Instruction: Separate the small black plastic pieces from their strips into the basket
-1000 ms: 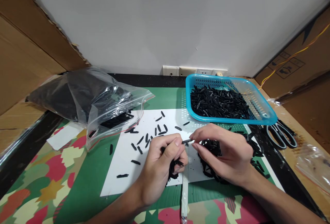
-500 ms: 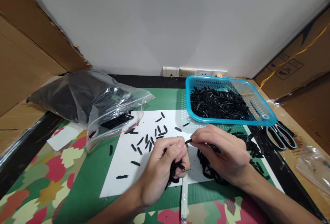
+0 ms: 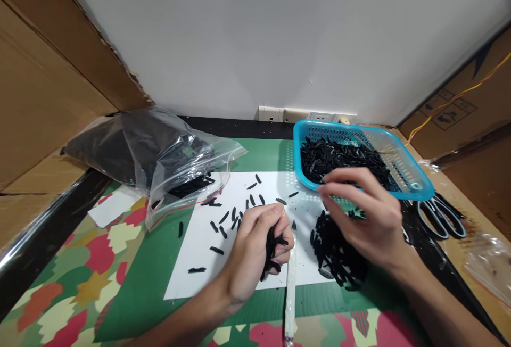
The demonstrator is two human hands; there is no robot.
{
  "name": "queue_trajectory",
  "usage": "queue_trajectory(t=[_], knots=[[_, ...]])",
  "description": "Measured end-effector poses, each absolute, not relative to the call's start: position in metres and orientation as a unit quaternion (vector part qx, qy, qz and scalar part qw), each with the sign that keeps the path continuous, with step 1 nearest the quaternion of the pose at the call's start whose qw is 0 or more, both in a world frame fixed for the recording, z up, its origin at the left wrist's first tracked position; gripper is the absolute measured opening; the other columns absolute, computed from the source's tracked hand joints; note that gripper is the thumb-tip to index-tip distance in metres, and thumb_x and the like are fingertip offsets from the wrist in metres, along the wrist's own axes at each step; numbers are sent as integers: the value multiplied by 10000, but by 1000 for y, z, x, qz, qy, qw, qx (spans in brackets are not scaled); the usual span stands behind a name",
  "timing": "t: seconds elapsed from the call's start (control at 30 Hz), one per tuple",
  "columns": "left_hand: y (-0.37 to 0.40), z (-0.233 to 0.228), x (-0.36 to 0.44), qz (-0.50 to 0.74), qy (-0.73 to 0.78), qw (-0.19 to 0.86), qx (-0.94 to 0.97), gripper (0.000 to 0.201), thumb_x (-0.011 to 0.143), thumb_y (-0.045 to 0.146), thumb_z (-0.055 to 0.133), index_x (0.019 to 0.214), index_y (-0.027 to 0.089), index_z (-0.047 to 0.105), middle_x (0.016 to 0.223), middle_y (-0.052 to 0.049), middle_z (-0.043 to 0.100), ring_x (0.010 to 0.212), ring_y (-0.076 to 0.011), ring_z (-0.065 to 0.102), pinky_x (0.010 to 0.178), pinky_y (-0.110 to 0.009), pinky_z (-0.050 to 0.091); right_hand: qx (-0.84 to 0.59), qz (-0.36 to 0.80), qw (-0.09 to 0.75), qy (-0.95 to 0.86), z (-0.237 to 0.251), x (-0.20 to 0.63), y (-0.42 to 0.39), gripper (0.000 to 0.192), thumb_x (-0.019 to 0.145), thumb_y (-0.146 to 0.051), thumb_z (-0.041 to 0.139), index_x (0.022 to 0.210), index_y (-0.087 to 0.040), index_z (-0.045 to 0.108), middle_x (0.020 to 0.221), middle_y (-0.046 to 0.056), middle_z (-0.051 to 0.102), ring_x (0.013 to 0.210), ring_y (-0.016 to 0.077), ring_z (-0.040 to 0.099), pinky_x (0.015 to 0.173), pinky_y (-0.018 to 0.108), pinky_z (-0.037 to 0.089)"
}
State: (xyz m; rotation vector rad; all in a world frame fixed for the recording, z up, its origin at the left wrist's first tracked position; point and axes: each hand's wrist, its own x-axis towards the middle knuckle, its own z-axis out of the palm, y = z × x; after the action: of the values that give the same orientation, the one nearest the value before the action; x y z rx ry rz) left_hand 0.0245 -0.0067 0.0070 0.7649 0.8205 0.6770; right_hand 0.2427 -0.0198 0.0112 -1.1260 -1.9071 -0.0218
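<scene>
My left hand (image 3: 259, 243) is curled around a bundle of small black plastic strips (image 3: 272, 251), low over a white sheet of paper (image 3: 191, 262). Just right of it, my right hand (image 3: 365, 214) hovers with fingers spread and nothing in them, above a loose pile of black strips (image 3: 337, 254). Several single black strips (image 3: 235, 214) lie scattered on the paper left of my hands. A thin white stick (image 3: 290, 294) lies on the table below my left hand.
A blue plastic basket (image 3: 415, 190) full of black strips stands at the back right. A clear zip bag (image 3: 167, 155) of black pieces lies at the left. Scissors (image 3: 439, 214) rest right of the basket. Cardboard walls stand on both sides.
My right hand let go of the strip it pinched against my left hand and lifted away to the right, fingers opening over the pile. The view shifted slightly.
</scene>
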Motion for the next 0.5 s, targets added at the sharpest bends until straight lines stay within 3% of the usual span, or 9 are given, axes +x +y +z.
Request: queue_trajectory(t=[0.17,0.5], knots=[[-7,4,27,328,428,759,364,410,981,475,564,701,204,436,559,70,410,450,-68,340,390,-136,248,-329,140,418,-835,10,209,-34,149,972,-122,717,1121,-112,718,991,116,733,902,224,654,784,375,543],[-5,7,25,291,415,790,344,412,993,503,537,724,211,426,556,70,396,464,-70,309,408,-133,206,-375,210,459,-778,3,207,-33,93,1021,-89,643,1053,-154,701,935,75,724,853,192,659,760,328,539]])
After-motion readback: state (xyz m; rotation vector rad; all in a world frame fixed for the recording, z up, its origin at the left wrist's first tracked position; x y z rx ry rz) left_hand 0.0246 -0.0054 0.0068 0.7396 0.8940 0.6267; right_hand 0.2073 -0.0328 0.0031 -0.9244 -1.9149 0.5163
